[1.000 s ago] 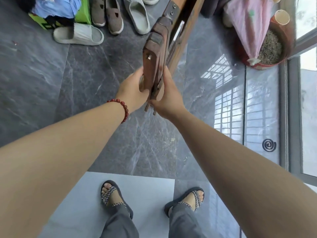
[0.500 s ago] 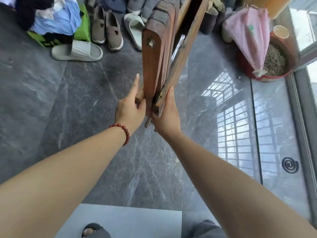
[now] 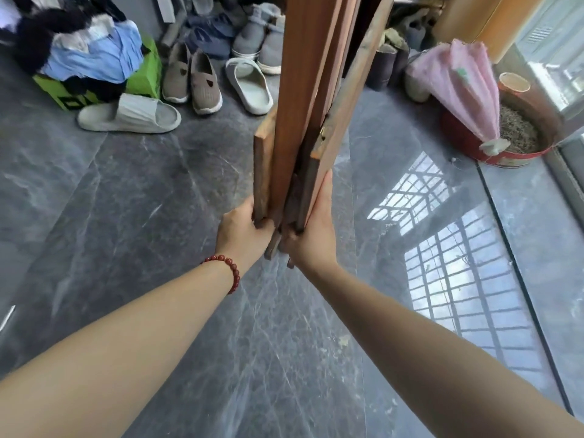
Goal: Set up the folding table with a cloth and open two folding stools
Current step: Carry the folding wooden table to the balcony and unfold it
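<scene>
A folded piece of brown wooden furniture (image 3: 300, 99), a flat stack of boards and slats, stands nearly upright in front of me above the dark marble floor, its top out of frame. I cannot tell whether it is the table or a stool. My left hand (image 3: 243, 232), with a red bead bracelet at the wrist, grips the left board near its lower end. My right hand (image 3: 311, 235) presses flat along the right slat, fingers pointing up. A gap shows between the outer slat and the middle boards. No cloth for the table is evident.
Shoes and slippers (image 3: 129, 113) line the floor at the back. A green box heaped with clothes (image 3: 91, 58) sits at the back left. At the right stand a red basin (image 3: 502, 143) with a pink cloth (image 3: 461, 86) over it and a glass door (image 3: 568, 159).
The folded wooden piece has swung from tilted away to nearly upright and closer. My view has lifted, so my feet have left the frame. Both hands stay on its lower end.
</scene>
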A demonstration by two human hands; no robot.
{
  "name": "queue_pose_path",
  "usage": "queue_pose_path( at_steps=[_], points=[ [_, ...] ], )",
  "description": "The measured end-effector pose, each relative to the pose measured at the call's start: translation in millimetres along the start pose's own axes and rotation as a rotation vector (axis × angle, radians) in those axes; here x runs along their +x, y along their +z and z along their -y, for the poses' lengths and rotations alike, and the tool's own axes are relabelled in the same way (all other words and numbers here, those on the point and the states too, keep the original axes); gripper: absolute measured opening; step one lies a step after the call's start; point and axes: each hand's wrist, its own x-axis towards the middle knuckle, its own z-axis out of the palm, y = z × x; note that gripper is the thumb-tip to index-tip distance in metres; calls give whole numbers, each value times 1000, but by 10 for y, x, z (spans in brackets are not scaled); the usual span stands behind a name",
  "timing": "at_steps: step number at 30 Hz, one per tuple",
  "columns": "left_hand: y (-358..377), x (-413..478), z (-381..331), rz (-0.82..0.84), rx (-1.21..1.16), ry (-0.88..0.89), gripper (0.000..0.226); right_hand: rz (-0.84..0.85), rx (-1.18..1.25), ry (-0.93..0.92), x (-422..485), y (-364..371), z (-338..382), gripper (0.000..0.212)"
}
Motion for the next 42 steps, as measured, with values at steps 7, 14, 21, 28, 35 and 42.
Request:
queue_pose_path(
  at_steps=[7,14,21,28,35,42],
  points=[
    [120,-16,112,-69,142,89,9,-46,3,-108,-21,60,-70,112],
    [151,-189,9,-48,221,163,14,-35,153,-99,-138,-95,-127,109],
    [210,-562,-86,-48,243,129,19,11,147,-76,-454,-326,-171,101],
    [285,-934,-55,-46,266,10,19,71,86,-84,-709,-430,-211,101],
    [333,-1001,-54,-25,294,59,25,157,-3,-96,-734,-585,-238,100],
    [422,-930,-32,48,290,2,41,151,-81,-101,-705,-632,-363,83]
  ],
)
